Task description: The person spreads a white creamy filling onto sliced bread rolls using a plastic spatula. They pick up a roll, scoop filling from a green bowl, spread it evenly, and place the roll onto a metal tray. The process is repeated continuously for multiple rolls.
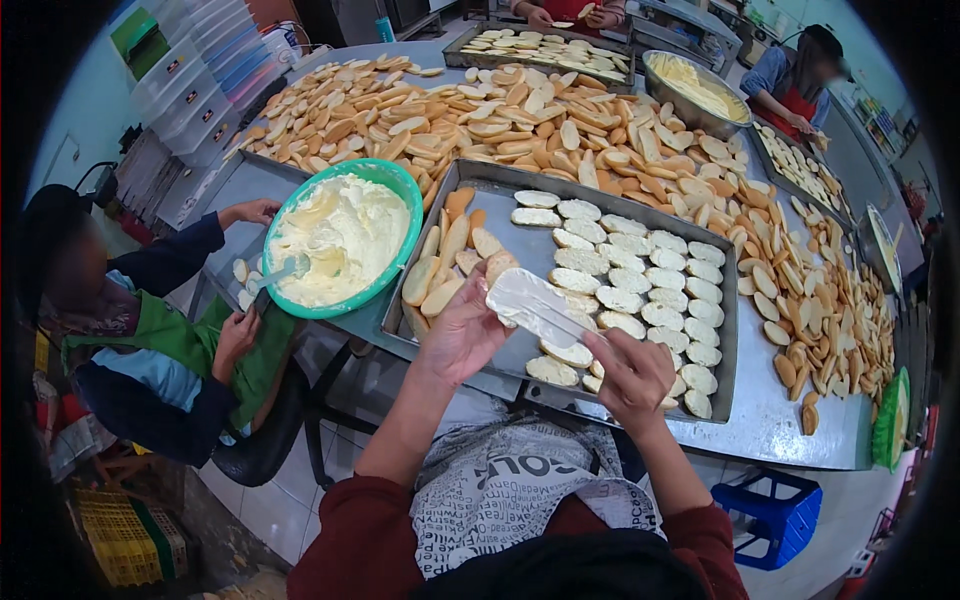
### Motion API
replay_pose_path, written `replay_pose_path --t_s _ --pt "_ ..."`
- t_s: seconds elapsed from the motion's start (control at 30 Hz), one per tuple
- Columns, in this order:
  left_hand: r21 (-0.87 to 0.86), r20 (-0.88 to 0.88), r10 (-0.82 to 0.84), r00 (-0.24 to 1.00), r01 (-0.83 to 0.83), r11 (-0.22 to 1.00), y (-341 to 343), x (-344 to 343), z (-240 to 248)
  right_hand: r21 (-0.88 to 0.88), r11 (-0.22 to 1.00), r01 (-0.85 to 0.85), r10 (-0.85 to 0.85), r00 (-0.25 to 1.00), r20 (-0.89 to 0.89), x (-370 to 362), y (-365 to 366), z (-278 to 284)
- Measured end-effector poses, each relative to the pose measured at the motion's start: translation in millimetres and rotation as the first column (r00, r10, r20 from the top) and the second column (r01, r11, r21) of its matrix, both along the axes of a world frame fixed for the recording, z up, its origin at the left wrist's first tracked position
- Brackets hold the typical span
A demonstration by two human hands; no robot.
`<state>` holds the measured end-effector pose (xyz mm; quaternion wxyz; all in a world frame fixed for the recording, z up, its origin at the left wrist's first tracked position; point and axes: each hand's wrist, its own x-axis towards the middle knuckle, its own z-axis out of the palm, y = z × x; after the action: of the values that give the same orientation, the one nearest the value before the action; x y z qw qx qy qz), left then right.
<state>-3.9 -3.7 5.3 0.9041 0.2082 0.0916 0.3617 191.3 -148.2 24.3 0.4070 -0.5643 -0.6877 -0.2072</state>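
At frame centre, your left hand grips a bread slice. Your right hand grasps a spatula (white-smeared).

The right hand holds a spatula over a slice, mostly hidden, in the left hand. Below them, a tray carries rows of coated slices and, toward its left end, plain bread. Beside it stands a green bowl of cream, near a co-worker's hand. Loose bread heaps the surface beyond.
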Motion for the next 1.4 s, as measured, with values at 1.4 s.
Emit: replay_pose_path --t_s 1.4 --pt "-0.081 0.079 -0.103 0.992 0.110 0.991 -9.6 1.3 3.8 0.028 0.998 -0.062 0.064 0.996 -0.068 31.8 56.5 0.6"
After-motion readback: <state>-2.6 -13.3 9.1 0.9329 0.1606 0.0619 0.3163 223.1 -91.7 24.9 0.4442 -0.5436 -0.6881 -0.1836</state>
